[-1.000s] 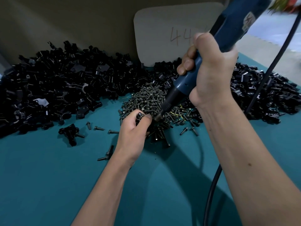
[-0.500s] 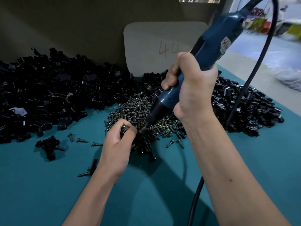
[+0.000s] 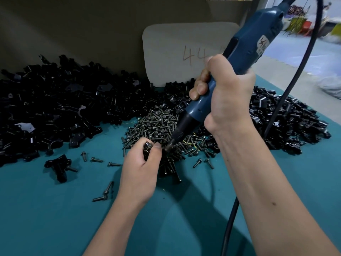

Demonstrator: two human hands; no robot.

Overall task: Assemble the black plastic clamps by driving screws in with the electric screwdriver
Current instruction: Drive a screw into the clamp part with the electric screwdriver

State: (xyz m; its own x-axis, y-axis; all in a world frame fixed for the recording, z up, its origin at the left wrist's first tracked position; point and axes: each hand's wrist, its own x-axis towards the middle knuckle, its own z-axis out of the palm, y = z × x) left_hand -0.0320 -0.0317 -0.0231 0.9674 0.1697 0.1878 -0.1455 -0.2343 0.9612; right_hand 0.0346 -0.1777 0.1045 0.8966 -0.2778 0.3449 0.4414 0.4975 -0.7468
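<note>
While the right hand [image 3: 228,100] grips a blue electric screwdriver [image 3: 239,58] tilted down toward a pile of screws [image 3: 156,124], the left hand [image 3: 142,169] pinches a small black clamp [image 3: 147,145] just beside the driver's tip. Heaps of black clamp parts [image 3: 55,108] cover the teal table [image 3: 55,218] behind.

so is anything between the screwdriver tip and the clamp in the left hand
Nothing visible does. The electric screwdriver, gripped by the right hand, points its tip right beside the clamp pinched in the left hand, just above the screw pile. Whether the tip already touches a screw there cannot be told.
</note>
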